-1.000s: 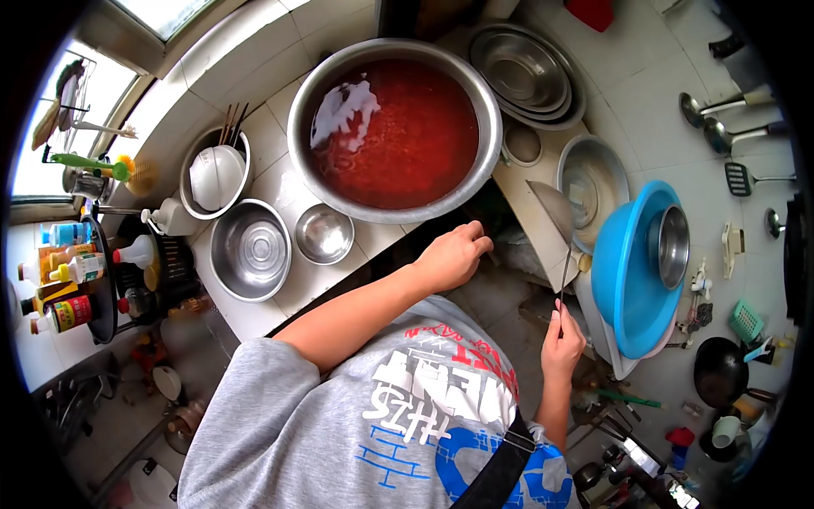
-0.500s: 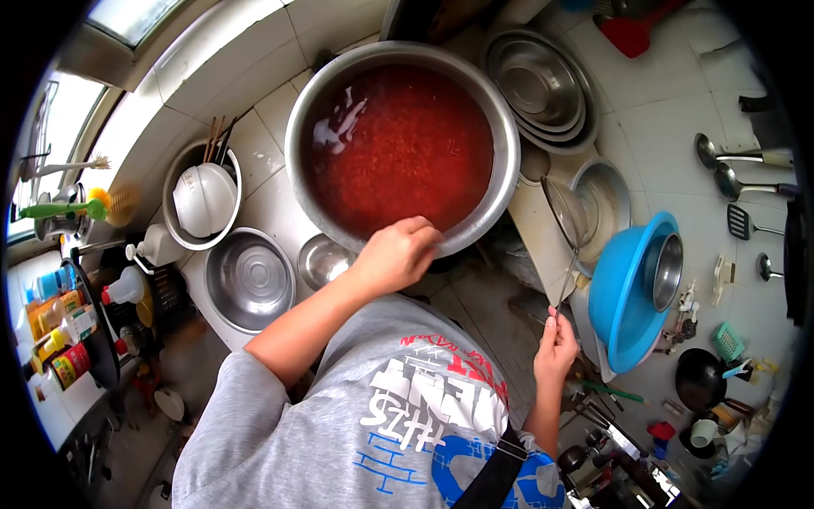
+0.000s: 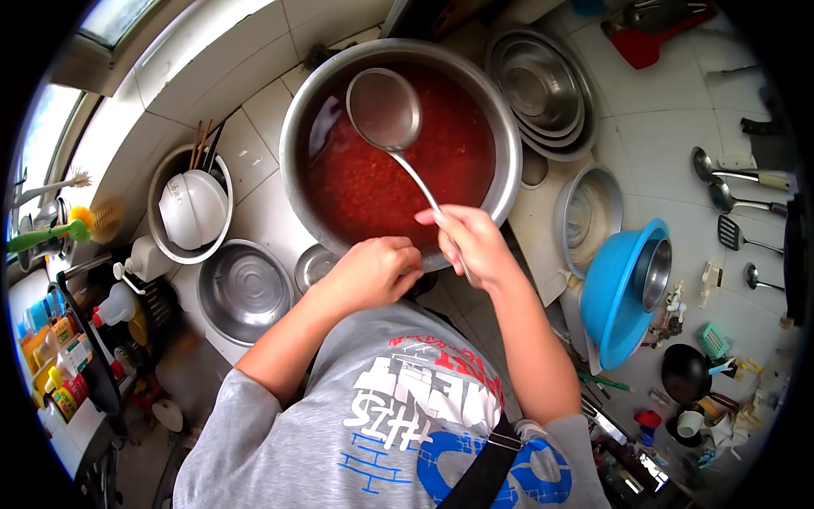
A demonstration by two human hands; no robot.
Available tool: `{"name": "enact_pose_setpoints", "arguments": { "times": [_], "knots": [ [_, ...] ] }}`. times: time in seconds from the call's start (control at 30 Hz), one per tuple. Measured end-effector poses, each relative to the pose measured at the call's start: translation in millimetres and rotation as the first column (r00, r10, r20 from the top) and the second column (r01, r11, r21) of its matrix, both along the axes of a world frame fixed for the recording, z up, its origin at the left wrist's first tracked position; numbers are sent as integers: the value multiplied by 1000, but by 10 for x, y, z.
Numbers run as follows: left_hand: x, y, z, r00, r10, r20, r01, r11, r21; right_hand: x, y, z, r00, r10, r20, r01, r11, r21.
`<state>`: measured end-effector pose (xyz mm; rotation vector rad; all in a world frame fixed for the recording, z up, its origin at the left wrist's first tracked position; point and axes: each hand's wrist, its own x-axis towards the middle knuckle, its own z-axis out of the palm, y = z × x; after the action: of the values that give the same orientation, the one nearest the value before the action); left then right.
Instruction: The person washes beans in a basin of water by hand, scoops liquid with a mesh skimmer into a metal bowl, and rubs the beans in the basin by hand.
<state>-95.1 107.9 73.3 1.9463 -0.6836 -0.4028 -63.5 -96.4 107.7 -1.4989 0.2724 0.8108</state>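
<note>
A wide metal basin (image 3: 292,144) holds red liquid with small pieces crowded in it. My right hand (image 3: 476,243) grips the long handle of a skimmer (image 3: 384,109), whose round, shallow head is over the liquid; whether it touches the surface I cannot tell. My left hand (image 3: 380,270) is at the basin's near rim, its fingers curled together. What those fingers hold, if anything, is hidden. The two hands are close to each other, left beside right.
Left of the basin stand a pot (image 3: 159,216) with white bowls and chopsticks, and a metal bowl (image 3: 246,293). At right are stacked metal bowls (image 3: 543,85), another metal basin (image 3: 591,216) and a blue basin (image 3: 606,305). Ladles (image 3: 721,197) hang on the tiled wall.
My right hand has come in from the right, bringing the skimmer over the red liquid. My left hand has drawn back slightly toward my body, its fingers still curled.
</note>
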Motion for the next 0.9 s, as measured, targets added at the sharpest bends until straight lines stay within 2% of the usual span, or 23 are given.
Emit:
{"name": "enact_pose_setpoints", "arguments": {
  "times": [0.13,0.33,0.47,0.57,0.67,0.77,0.9],
  "knots": [
    [-122,30,61,1000,-1,-26,1,1000,22,375,230,-315,977,-71,-203,109,977,182],
    [-192,139,115,996,94,-7,-93,995,46,498,6,-561,994,-104,-33,102,993,-57],
    [-188,137,91,992,124,5,-124,991,56,491,-296,-567,985,-170,-11,169,983,-70],
    [-170,98,109,992,125,-3,-125,990,60,416,-398,-388,987,-150,56,159,961,-225],
    [-140,37,102,994,112,-6,-111,992,55,267,-472,-140,988,-45,148,97,924,-371],
    [-120,-24,94,995,99,13,-99,994,53,44,-591,9,957,11,291,122,891,-437],
    [-61,-135,156,991,120,58,-123,992,39,-275,-732,142,914,85,398,147,843,-517]
  ]
}}
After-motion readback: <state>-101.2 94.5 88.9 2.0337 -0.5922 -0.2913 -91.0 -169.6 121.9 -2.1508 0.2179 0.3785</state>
